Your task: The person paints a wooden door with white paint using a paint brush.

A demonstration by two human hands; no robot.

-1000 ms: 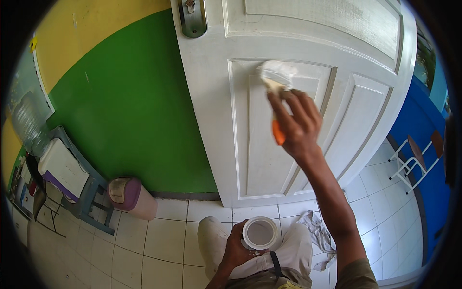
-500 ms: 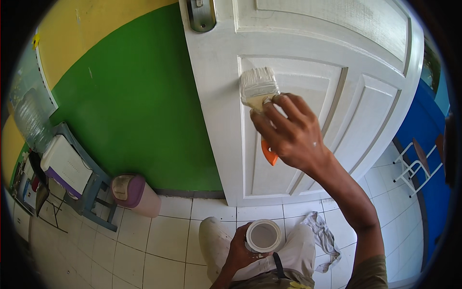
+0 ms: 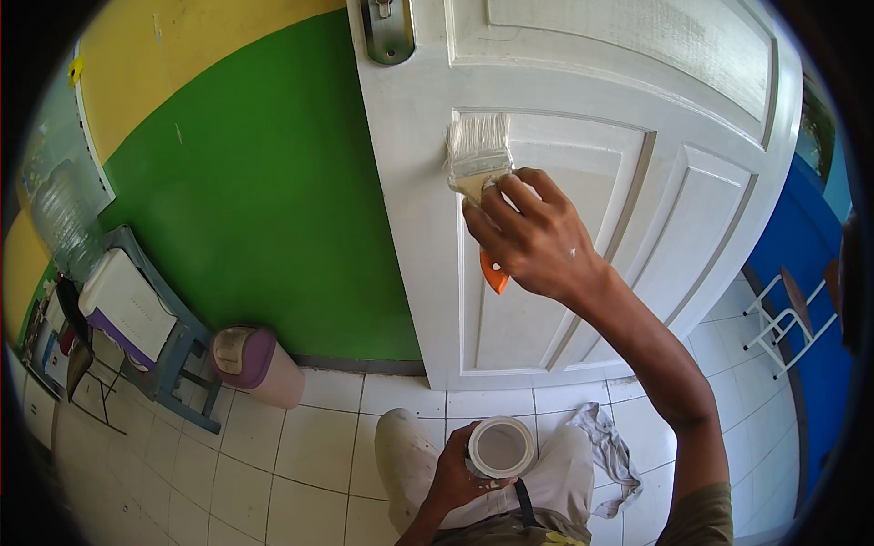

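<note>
My right hand (image 3: 537, 232) grips a wide paintbrush (image 3: 480, 150), its fingers closed round the base near the metal band. White paint coats the bristles, and the orange handle end pokes out below the palm. The brush lies over the upper left corner of a recessed panel on a white door (image 3: 410, 227); whether the bristles press on it I cannot tell. Low down, between my knees, my left hand (image 3: 455, 473) is wrapped round a paint can (image 3: 501, 448) with light paint inside. Specks of white paint show on both hands.
A grey rag (image 3: 605, 455) lies on the white floor tiles right of my leg. Left of the door stand a pink bin with a purple lid (image 3: 259, 364) and a grey-green chair (image 3: 173, 391) against the green wall (image 3: 273, 200). A metal lock plate (image 3: 389, 32) sits on the door's upper left.
My right hand and the paintbrush have moved slightly up and left along the door panel, and the brush is more upright. My left hand still holds the paint can in the same place.
</note>
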